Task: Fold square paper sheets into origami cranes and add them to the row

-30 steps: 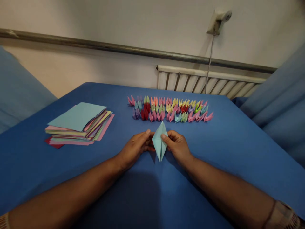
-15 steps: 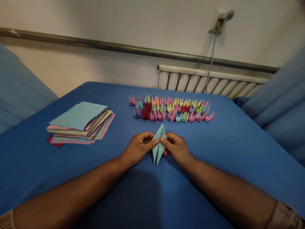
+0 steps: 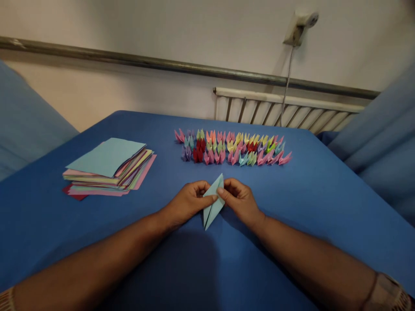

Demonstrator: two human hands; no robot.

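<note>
A light-blue folded paper (image 3: 211, 211), shaped like a long diamond with a slit down its lower part, is held just above the blue table. My left hand (image 3: 189, 199) pinches its left edge, thumb lying across the front. At the right edge my right hand (image 3: 241, 198) grips it too, with the thumb pressed near the middle of the fold. The fingertips behind the paper are hidden. Beyond the hands stand rows of small folded paper cranes (image 3: 220, 156) in pink, red, yellow, green, blue and purple.
A stack of coloured paper sheets (image 3: 108, 157), light blue on top, lies at the left of the blue-covered table (image 3: 155, 125). Behind the table are a radiator (image 3: 275, 98), a metal pipe (image 3: 145, 61) and a wall socket with a cord (image 3: 296, 30). Blue curtains (image 3: 385, 142) hang at both sides.
The folded paper has tilted, its lower tip swinging left and toward me. Its two lower points, apart before, now lie closer together. Both hands keep hold and have barely shifted.
</note>
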